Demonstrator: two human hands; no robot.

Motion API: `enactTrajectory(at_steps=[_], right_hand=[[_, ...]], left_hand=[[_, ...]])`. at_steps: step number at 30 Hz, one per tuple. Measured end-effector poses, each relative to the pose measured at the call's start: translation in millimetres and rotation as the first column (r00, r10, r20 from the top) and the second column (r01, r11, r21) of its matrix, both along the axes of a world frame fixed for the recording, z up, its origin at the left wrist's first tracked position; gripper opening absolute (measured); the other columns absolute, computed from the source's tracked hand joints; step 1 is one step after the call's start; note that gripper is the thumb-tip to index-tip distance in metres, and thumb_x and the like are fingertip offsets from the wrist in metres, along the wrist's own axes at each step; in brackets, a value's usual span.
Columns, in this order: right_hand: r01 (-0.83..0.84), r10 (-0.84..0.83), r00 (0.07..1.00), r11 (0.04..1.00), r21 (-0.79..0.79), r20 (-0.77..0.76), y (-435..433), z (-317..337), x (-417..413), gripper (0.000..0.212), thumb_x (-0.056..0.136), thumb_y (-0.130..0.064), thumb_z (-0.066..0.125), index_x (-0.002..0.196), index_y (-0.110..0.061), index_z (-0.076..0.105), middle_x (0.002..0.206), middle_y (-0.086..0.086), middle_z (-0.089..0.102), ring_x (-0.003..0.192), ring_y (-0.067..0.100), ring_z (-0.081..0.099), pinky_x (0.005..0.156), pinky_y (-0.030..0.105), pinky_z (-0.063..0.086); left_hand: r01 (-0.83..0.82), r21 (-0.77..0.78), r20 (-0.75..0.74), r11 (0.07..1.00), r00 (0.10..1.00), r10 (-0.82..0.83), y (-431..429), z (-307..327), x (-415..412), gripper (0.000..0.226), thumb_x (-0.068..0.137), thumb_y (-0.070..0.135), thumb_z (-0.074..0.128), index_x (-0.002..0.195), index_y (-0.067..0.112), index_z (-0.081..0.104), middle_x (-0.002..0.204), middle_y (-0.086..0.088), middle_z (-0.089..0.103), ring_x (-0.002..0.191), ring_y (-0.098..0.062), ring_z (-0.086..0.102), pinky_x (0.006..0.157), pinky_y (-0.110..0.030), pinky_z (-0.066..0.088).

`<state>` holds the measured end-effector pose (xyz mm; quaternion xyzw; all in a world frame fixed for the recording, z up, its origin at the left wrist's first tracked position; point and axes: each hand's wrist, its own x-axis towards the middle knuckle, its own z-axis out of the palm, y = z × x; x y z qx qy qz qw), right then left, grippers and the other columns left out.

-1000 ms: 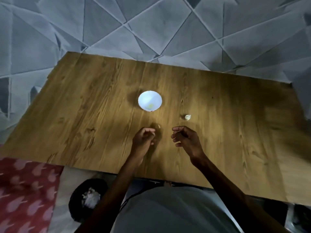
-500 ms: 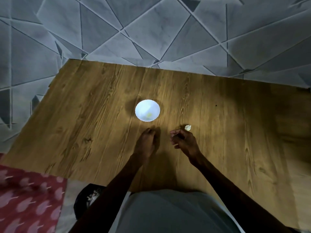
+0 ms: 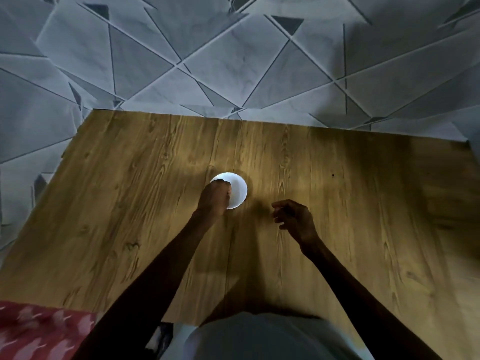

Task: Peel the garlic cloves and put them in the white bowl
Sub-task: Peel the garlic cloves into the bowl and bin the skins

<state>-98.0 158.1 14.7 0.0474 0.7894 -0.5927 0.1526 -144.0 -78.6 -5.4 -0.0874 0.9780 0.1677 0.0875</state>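
The white bowl stands in the middle of the wooden table. My left hand hovers over the bowl's left half, fingers curled into a fist. The small garlic clove it closed on is hidden inside the fingers. My right hand is above the table just right of the bowl, with fingers and thumb curled together. A pale bit of garlic clove shows at its fingertips. No clove lies loose on the table.
The table's near edge runs just in front of my body. A red patterned cloth lies on the floor at the lower left. Grey tiled floor extends beyond the far edge.
My left hand closed on the small clove and moved forward over the bowl. My right hand took the clove lying to the right and lifted off the table. The camera tilted forward.
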Motion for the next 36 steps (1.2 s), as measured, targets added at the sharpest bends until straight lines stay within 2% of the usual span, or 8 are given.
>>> enactTrajectory(at_steps=[5,8,14,18,21,25,30,36], right_hand=[[0.028,-0.005,0.989,0.988,0.150,-0.149,22.1,-1.3,-5.3,0.016,0.095,-0.004,0.058,0.105,-0.011,0.068,0.094,0.002,0.071,0.079,0.014,0.069,0.065,0.027,0.057],[0.055,0.063,0.955,0.922,0.382,-0.289,41.0,-14.4,-12.3,0.018,0.091,-0.001,0.062,0.104,-0.011,0.070,0.103,0.003,0.071,0.087,0.014,0.068,0.071,0.024,0.056],[-0.224,0.523,0.787,0.737,0.638,-0.327,53.5,-25.6,-30.2,0.027,0.086,0.000,0.067,0.112,-0.010,0.069,0.111,0.005,0.064,0.097,0.015,0.062,0.080,0.025,0.053],[-0.301,0.587,0.781,0.653,0.695,-0.213,52.2,-42.1,-32.2,0.012,0.089,-0.012,0.065,0.098,-0.017,0.071,0.096,-0.001,0.070,0.088,0.015,0.067,0.070,0.024,0.054],[-0.269,0.472,0.861,0.739,0.617,-0.190,52.0,-47.0,-27.2,0.012,0.089,-0.027,0.072,0.085,-0.016,0.069,0.078,-0.005,0.066,0.071,0.014,0.068,0.053,0.018,0.045],[-0.144,0.206,0.961,0.942,0.303,-0.183,57.1,-43.5,-6.7,0.016,0.077,-0.021,0.084,0.083,-0.008,0.075,0.079,0.003,0.074,0.068,0.014,0.071,0.060,0.028,0.058],[0.031,-0.024,0.997,0.995,-0.096,0.072,59.4,-34.7,15.7,0.026,0.074,-0.014,0.086,0.095,-0.003,0.076,0.087,0.011,0.076,0.079,0.022,0.075,0.070,0.034,0.061],[0.000,0.005,0.998,0.997,-0.077,0.056,54.2,-25.4,19.4,0.022,0.075,-0.008,0.084,0.093,0.001,0.075,0.083,0.012,0.076,0.072,0.021,0.075,0.063,0.030,0.062]], left_hand=[[0.017,0.089,-0.144,0.996,0.990,-0.004,-0.1,11.2,2.3,0.016,0.083,0.006,0.052,0.076,0.010,0.066,0.076,-0.003,0.068,0.069,-0.018,0.059,0.062,-0.031,0.047],[0.035,0.254,-0.246,0.967,0.969,0.030,24.5,27.2,22.8,0.017,0.088,0.005,0.054,0.081,0.014,0.067,0.076,0.004,0.066,0.068,-0.009,0.058,0.063,-0.025,0.048],[0.072,0.525,-0.112,0.848,0.994,-0.015,82.6,9.0,59.0,0.010,0.090,0.009,0.062,0.090,0.012,0.071,0.088,0.001,0.071,0.083,-0.008,0.064,0.079,-0.018,0.049],[-0.164,0.633,0.173,0.757,0.983,0.069,107.3,-18.5,63.9,0.016,0.088,0.016,0.067,0.103,0.019,0.072,0.099,0.004,0.071,0.090,-0.008,0.065,0.083,-0.021,0.052],[-0.392,0.759,0.324,0.520,0.920,0.221,122.9,-30.3,66.0,0.019,0.082,0.011,0.072,0.098,0.023,0.073,0.100,-0.001,0.073,0.092,-0.014,0.069,0.083,-0.030,0.058],[-0.439,0.848,0.374,0.296,0.892,0.253,135.9,-21.8,71.6,0.026,0.084,0.000,0.071,0.110,0.001,0.069,0.105,-0.018,0.070,0.088,-0.020,0.068,0.069,-0.021,0.057],[-0.354,0.898,0.297,0.261,0.926,0.234,134.8,-16.4,84.7,0.029,0.080,0.002,0.075,0.108,0.002,0.070,0.099,-0.015,0.072,0.085,-0.018,0.066,0.070,-0.022,0.053],[-0.233,0.863,0.152,0.449,0.966,0.209,133.8,-15.0,86.4,0.026,0.076,0.001,0.077,0.100,0.011,0.073,0.097,-0.009,0.074,0.093,-0.020,0.069,0.084,-0.033,0.056]])
